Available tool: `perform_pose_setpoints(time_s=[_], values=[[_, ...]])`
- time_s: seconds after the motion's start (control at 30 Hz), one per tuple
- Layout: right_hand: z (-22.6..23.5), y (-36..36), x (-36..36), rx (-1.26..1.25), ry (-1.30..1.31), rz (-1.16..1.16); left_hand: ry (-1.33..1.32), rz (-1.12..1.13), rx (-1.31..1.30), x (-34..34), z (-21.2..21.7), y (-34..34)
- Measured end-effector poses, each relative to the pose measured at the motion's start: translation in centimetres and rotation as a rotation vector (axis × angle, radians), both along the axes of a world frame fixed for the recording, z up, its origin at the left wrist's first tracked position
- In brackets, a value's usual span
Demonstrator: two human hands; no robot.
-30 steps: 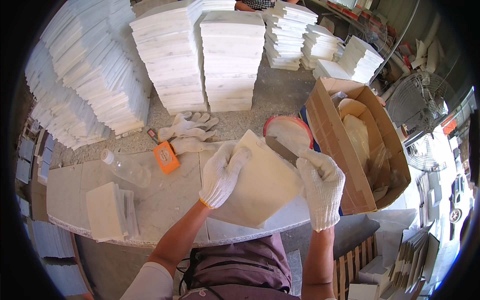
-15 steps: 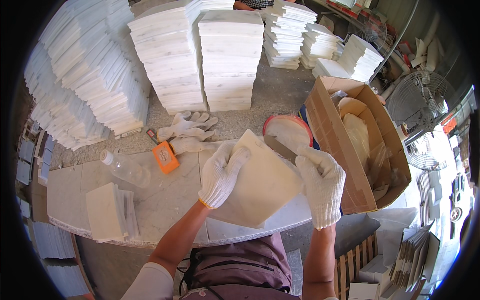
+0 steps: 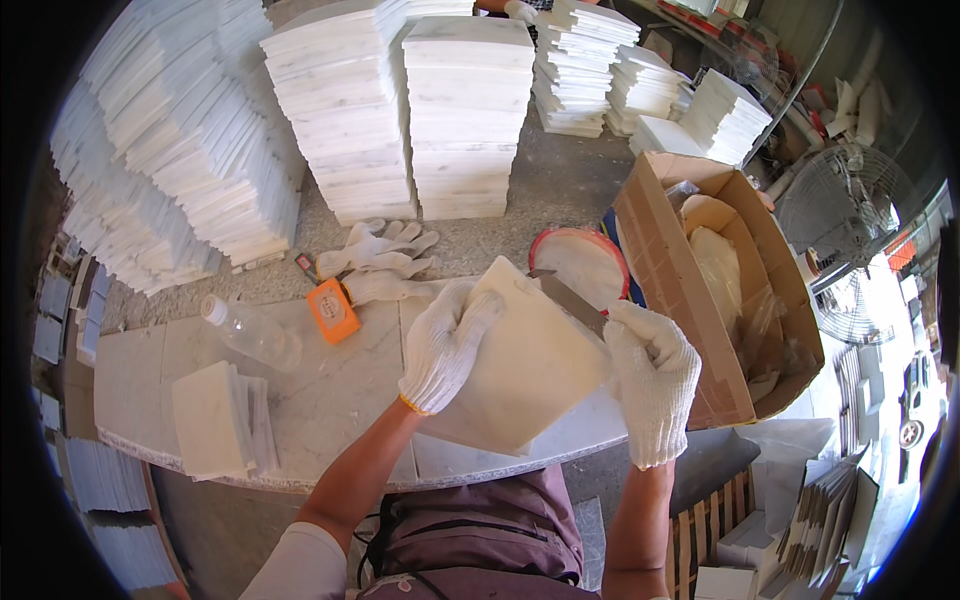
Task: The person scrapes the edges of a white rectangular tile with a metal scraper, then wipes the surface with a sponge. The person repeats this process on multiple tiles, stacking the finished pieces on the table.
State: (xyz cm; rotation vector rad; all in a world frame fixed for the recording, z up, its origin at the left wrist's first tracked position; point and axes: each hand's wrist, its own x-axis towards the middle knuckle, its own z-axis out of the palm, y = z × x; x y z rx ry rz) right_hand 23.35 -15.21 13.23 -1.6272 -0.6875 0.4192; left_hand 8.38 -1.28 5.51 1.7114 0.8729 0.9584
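A square white marble tile point(image 3: 530, 360) is held tilted over the front of the table by my gloved left hand point(image 3: 450, 345), its thumb on the tile's face and its fingers behind. My gloved right hand point(image 3: 655, 375) is closed round the handle of a putty knife point(image 3: 572, 300), most of the handle hidden in the glove. The flat metal blade lies along the tile's upper right edge; whether it touches I cannot tell. Just behind the blade is a round red-rimmed container point(image 3: 585, 262) with whitish stuff in it.
Tall stacks of white tiles point(image 3: 465, 120) stand at the back and left. Spare gloves point(image 3: 375, 250), an orange box point(image 3: 332, 311), a clear bottle point(image 3: 255, 337) and a few tiles point(image 3: 215, 420) lie left. A cardboard box point(image 3: 680, 290) stands right, near a fan point(image 3: 845, 205).
My right hand has moved slightly right and down, drawing the putty knife along the tile's edge. My left hand and the tile stay nearly still. Another person's gloved hand now shows at the top.
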Motion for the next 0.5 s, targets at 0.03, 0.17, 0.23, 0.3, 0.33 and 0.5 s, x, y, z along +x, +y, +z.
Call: perform_pose_setpoints(time_s=[0.03,0.17,0.23,0.3,0.33,0.5], values=[[-0.06,-0.05,-0.06,0.015,-0.005,-0.016,-0.014,0.018,0.030,0.05,-0.19,-0.03],[-0.08,-0.11,0.02,0.003,0.011,0.015,-0.029,0.020,0.011,0.08,-0.71,0.12],[-0.13,-0.14,-0.10,0.032,0.002,-0.005,-0.009,0.020,0.002,0.08,-0.38,0.06],[-0.31,-0.03,-0.01,0.005,-0.008,-0.002,0.007,0.033,0.025,0.08,-0.19,0.01],[-0.29,0.01,0.04,-0.009,-0.013,-0.001,0.015,0.039,0.037,0.11,-0.10,-0.02],[-0.29,0.30,0.11,-0.012,-0.049,0.008,-0.014,0.031,0.026,0.24,-0.38,0.04]])
